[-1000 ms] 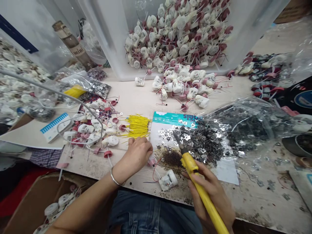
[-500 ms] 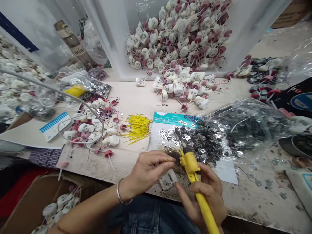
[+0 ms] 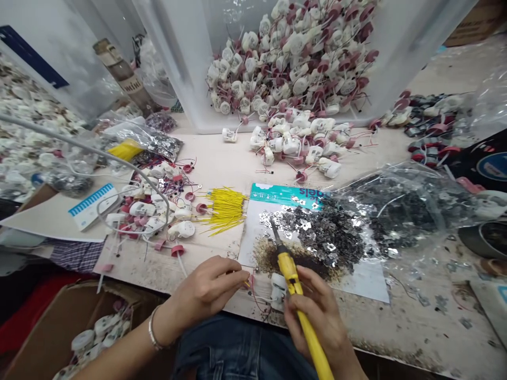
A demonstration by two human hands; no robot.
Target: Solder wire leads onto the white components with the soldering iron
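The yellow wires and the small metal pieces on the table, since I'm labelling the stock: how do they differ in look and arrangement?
The yellow wires are long and thin; the metal pieces are small and flat, bright silver to dark grey. The wires lie roughly side by side on the bare table, while many metal pieces lie jumbled on the white sheet. Both are loose and numerous.

Pale wooden bench [image 3: 214, 158], crowded with small parts.
On it: yellow wires [image 3: 225, 210], white-and-pink plastic parts [image 3: 291, 142], a sheet [image 3: 372, 279] bearing dark metal pieces [image 3: 336, 232], a clear plastic bag [image 3: 407, 200].
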